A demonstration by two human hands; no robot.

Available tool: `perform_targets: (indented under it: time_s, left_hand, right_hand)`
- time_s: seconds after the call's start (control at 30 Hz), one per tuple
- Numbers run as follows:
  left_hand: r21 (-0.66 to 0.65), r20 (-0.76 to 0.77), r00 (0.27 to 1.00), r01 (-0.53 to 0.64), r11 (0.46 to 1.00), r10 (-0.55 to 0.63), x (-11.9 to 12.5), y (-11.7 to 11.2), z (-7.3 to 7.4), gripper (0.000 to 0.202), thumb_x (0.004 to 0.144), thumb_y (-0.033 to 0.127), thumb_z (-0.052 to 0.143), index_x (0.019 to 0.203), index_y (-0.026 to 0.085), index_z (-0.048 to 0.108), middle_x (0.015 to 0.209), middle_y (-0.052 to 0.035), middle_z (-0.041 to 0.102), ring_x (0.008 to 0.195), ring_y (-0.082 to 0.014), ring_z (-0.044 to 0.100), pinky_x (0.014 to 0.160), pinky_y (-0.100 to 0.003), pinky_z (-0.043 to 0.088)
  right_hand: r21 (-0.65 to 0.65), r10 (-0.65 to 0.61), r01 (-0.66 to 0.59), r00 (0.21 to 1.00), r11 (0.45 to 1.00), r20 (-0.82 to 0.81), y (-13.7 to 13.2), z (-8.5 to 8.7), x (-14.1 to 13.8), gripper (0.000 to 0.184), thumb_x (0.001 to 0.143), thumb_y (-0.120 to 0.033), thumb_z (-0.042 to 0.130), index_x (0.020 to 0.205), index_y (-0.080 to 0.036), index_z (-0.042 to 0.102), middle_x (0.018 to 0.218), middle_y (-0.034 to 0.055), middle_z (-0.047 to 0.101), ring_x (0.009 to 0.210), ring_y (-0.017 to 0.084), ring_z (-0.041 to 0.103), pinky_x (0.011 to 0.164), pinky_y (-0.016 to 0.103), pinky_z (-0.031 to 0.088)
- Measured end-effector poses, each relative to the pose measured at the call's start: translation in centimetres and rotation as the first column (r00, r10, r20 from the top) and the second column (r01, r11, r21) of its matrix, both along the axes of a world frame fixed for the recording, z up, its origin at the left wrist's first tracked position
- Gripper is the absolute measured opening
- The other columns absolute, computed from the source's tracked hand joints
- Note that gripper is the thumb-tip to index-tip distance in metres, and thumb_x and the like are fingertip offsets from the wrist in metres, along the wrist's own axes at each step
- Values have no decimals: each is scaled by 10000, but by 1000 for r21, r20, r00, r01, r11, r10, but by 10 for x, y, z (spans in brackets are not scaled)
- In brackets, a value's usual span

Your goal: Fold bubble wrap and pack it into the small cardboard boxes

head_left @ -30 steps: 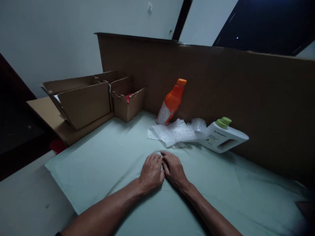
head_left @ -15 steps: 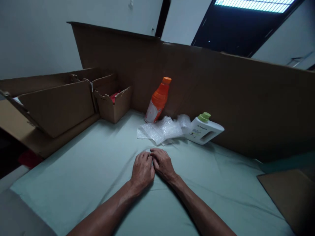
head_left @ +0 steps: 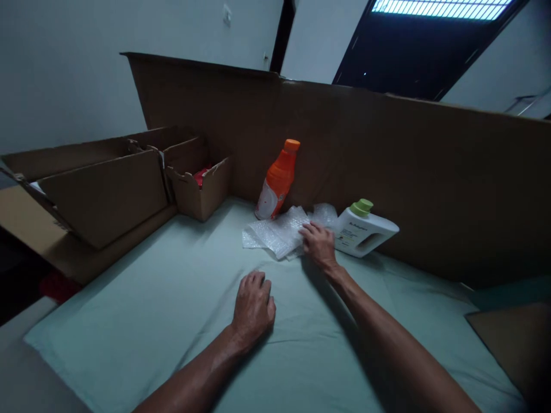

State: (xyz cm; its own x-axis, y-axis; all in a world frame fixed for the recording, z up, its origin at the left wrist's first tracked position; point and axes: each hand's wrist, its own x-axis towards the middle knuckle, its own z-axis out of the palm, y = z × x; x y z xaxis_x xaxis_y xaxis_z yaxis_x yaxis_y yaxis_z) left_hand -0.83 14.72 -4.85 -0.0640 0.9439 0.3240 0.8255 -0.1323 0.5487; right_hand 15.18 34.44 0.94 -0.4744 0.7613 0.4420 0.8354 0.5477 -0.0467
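My left hand (head_left: 253, 307) rests on the pale green cloth (head_left: 172, 298), fingers curled down; what is under them, if anything, is hidden. Farther forward, my right hand (head_left: 319, 244) is at the bubble wrap (head_left: 279, 232), with its fingers apart and reaching over the sheet's right part. I cannot tell if the fingertips press on it. Just right of that hand a white jug with a green cap (head_left: 364, 229) leans back. Behind the wrap an orange bottle (head_left: 279, 180) stands tilted against the cardboard.
A tall cardboard panel (head_left: 408, 166) runs along the back. On the left stand a long cardboard box (head_left: 107, 198) and a smaller box (head_left: 202, 195) with something red inside. A cardboard piece (head_left: 512, 338) lies at the right edge.
My hands were together on the cloth. The right hand has moved forward and right to the bubble wrap, while the left has stayed in about the same place.
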Motion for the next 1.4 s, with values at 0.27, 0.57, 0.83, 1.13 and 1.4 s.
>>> perform_targets:
  time_s: [0.27,0.57,0.83,1.13,1.4]
  left_hand:
    - [-18,23,1000,-4,1000,4,2,2,0,245,809,118,555,1025,194,643,1248,-123,609,1246,-301,512,1122,-484,413]
    - [-6,60,998,-17,1000,17,6,4,-10,274,793,131,569,1048,175,657,1284,-147,605,1245,-326,518,1131,-507,420]
    - [92,244,970,-29,995,6,8,9,-29,346,740,105,575,1052,214,677,1222,-148,666,1191,-361,577,1044,-564,461]
    - [88,782,573,-491,867,245,-36,27,4,150,774,204,517,871,189,631,843,-55,669,815,-216,632,819,-365,502]
    - [337,772,543,-790,512,330,-81,-83,47,176,779,341,686,843,200,604,949,-13,560,997,-219,564,1011,-404,407]
  right_hand:
    - [-41,16,-20,997,999,-75,17,-13,-15,347,921,-281,438,1090,-174,721,1057,118,768,961,281,690,822,385,502]
    - [24,364,-363,928,932,-76,-20,65,-124,365,879,-355,648,1186,-160,681,1290,135,677,1181,314,603,987,450,446]
    - [-266,365,-340,930,902,49,-33,120,-300,401,947,-365,571,1285,-155,615,1159,137,734,1055,279,686,846,363,518]
    - [-282,421,-382,903,880,90,-58,107,-249,277,939,-204,515,1088,-218,748,1103,113,769,1044,249,704,790,285,459]
    - [-319,601,-583,798,747,-48,-109,103,-108,259,946,-151,567,1085,-252,761,1055,30,787,933,164,711,770,228,432]
